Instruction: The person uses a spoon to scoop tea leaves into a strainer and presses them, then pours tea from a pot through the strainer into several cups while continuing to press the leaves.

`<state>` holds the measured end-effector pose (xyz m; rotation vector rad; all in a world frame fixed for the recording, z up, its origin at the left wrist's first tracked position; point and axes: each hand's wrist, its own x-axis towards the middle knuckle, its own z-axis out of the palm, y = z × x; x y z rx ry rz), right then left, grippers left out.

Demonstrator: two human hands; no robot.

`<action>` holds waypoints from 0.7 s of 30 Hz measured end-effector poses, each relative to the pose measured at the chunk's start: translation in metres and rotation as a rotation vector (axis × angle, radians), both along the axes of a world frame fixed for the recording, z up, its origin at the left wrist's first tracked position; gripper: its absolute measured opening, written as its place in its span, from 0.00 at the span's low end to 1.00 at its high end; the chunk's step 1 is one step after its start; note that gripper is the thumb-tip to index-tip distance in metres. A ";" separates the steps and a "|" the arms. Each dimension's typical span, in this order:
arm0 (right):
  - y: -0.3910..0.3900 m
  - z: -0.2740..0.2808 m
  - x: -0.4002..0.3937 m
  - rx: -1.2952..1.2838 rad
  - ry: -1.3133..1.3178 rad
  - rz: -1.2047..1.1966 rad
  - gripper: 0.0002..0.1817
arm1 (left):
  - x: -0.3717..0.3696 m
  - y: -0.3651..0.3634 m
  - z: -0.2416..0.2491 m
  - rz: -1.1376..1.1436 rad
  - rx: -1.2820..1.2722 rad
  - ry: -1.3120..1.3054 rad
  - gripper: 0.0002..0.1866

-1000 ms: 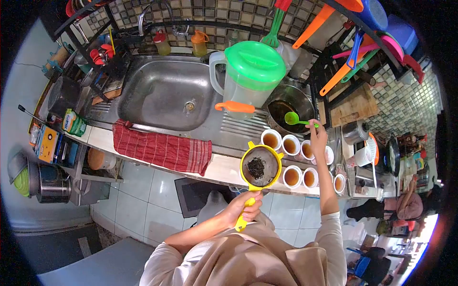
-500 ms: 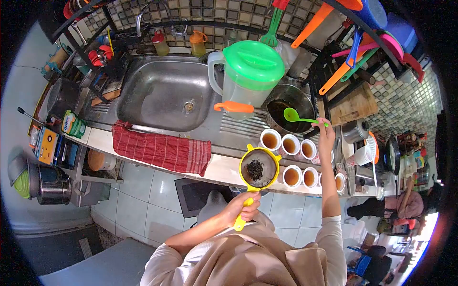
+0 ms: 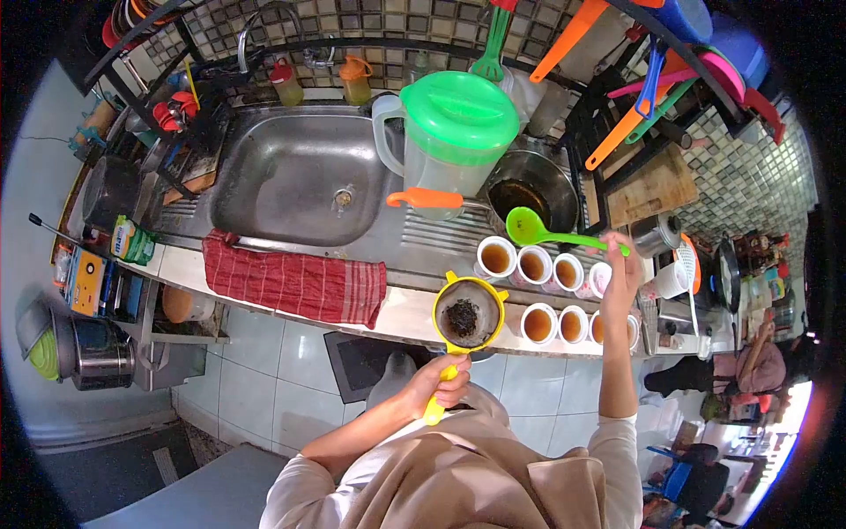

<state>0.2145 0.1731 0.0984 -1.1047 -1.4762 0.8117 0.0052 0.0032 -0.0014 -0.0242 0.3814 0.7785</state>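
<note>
My left hand (image 3: 438, 385) is closed round the handle of a yellow strainer (image 3: 500, 310), held level off the counter's front edge. Dark wet tea leaves (image 3: 463, 318) lie in its mesh. In my right hand (image 3: 622, 269) is the handle of a green ladle (image 3: 526, 227); its bowl is above the near rim of a steel pot (image 3: 564, 172) with dark liquid inside. Two rows of white cups (image 3: 539, 324) stand below the ladle, several holding brown tea. One back-row cup (image 3: 600, 279) looks pale inside. My right hand and forearm partly hide the cups at the right.
A tall pitcher (image 3: 454, 132) with a green lid stands left of the pot, beside the steel sink (image 3: 304, 185). A red cloth (image 3: 295, 278) hangs over the counter edge. Utensils with orange handles (image 3: 617, 132) hang at upper right. A person (image 3: 760, 366) is in the far right background.
The ladle has risen out of the pot toward the cups, its bowl now nearer the camera. My right hand has moved slightly right and down. The strainer has shifted a little left.
</note>
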 end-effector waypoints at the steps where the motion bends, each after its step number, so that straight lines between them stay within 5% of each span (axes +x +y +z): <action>1: -0.005 0.001 -0.001 0.014 0.054 0.013 0.09 | 0.000 -0.001 -0.001 -0.003 -0.001 0.005 0.12; 12: -0.055 -0.006 -0.011 -0.081 0.113 0.302 0.07 | -0.001 -0.005 -0.004 -0.009 -0.014 -0.011 0.12; 15: -0.056 -0.007 -0.015 0.145 -0.209 0.398 0.06 | -0.001 -0.006 -0.003 0.002 -0.032 -0.003 0.12; 21: -0.064 -0.012 -0.020 0.367 -0.430 0.541 0.05 | -0.001 -0.008 -0.005 0.012 -0.042 -0.034 0.12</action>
